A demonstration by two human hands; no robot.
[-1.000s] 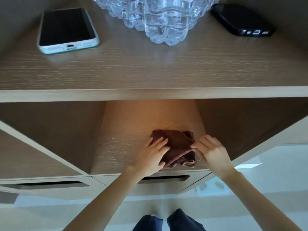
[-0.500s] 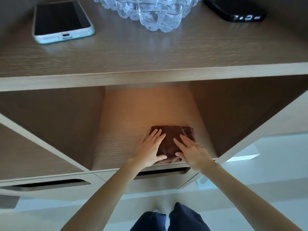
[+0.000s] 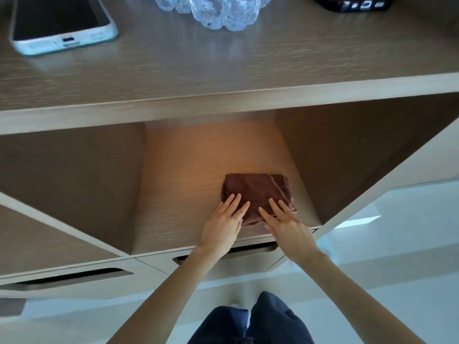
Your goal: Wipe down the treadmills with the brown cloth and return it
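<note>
The brown cloth (image 3: 255, 194) lies folded into a rough rectangle on the floor of an open wooden cubby (image 3: 178, 184), lit warm orange from above, toward the cubby's right side and close to its front edge. Both of the person's hands are laid on the near half of it. The left hand (image 3: 222, 223) rests flat on the cloth's left corner with its fingers straight and slightly spread. The right hand (image 3: 285, 225) lies flat beside it on the near right part, fingers straight too, so neither hand grips anything; they only press down on the fabric. Above the cubby runs the worktop (image 3: 223, 65). A phone in a pale case (image 3: 62, 23) lies face up at its left, clear plastic bottles (image 3: 223, 13) stand in the middle at the top edge, and a black phone (image 3: 355, 3) lies at the right. Below the cubby's front lip is a drawer with a dark slot handle (image 3: 248, 252), and the person's dark blue trouser legs (image 3: 260, 321) show over a pale glossy floor (image 3: 397, 244).
</note>
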